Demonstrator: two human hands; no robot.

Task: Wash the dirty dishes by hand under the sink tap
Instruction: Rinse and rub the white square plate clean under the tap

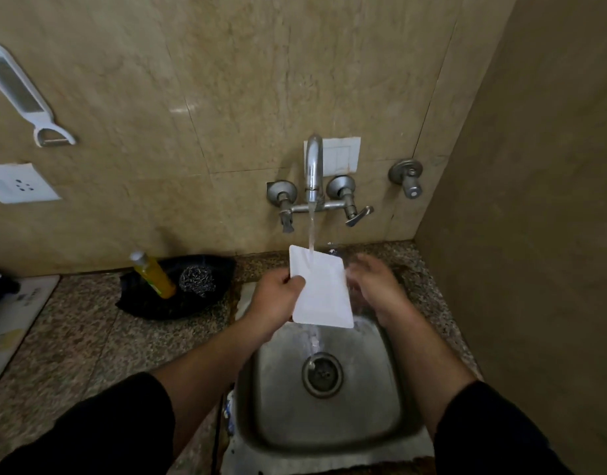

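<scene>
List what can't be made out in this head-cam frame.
All in the head view:
- Motion blur: right hand beside the white plate; contact and grip unclear.
- Glare: the plate's surface is washed out, so clean or dirty is unclear.
- Too small: the label on the yellow bottle.
- Cut off by the left edge: flat board.
- Too dark: black item under the steel scrubber.

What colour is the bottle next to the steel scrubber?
Yellow-orange bottle with a pale cap; head view.
</scene>
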